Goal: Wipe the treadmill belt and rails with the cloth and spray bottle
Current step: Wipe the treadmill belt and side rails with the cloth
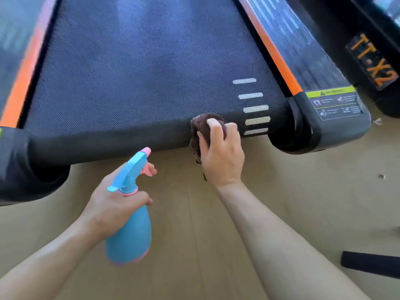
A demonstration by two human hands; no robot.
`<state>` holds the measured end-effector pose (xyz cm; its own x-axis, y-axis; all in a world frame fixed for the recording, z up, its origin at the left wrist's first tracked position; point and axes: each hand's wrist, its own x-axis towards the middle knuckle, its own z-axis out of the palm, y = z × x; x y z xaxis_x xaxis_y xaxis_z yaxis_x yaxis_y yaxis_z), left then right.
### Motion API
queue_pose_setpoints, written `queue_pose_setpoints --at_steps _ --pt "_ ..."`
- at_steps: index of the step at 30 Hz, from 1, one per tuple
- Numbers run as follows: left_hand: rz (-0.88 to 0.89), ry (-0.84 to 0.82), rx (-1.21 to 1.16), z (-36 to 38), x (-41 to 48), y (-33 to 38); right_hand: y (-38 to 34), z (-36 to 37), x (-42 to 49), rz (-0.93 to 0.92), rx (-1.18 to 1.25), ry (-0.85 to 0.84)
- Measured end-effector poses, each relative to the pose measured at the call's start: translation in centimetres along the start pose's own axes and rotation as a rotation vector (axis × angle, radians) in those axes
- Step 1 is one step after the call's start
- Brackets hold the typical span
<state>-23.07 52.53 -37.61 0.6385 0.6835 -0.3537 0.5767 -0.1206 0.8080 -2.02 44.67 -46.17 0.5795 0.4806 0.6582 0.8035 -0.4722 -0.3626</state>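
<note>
The dark treadmill belt [140,79] fills the upper view, with orange-edged side rails on the left [21,79] and right [307,61]. My right hand [220,154] grips a bunched dark brown cloth [200,124] and presses it on the belt's rear edge, just left of several white stripes [253,109]. My left hand [114,202] holds a blue spray bottle [132,230] by its neck over the floor, a finger on the pink trigger and the nozzle toward the belt.
Tan wooden floor [303,191] lies below the treadmill's rear end. A black end cap with a warning label [337,105] sits at the right rear corner. A neighbouring machine marked TT-X2 [374,61] stands to the right. A black object [370,265] lies at lower right.
</note>
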Motion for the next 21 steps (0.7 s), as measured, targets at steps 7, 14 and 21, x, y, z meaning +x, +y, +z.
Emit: queue_pose_setpoints --at_steps 7,14,21 --pt "-0.025 0.037 -0.043 -1.9 -1.9 -2.5 5.7 -2.1 3.3 0.478 -0.01 0.151" --pt "-0.062 0.07 -0.066 -1.0 -1.6 -2.7 3.5 -0.7 1.8 0.226 0.004 0.083" --pt "0.011 0.039 -0.049 2.8 1.1 0.2 6.5 -3.2 2.1 0.415 -0.049 0.05"
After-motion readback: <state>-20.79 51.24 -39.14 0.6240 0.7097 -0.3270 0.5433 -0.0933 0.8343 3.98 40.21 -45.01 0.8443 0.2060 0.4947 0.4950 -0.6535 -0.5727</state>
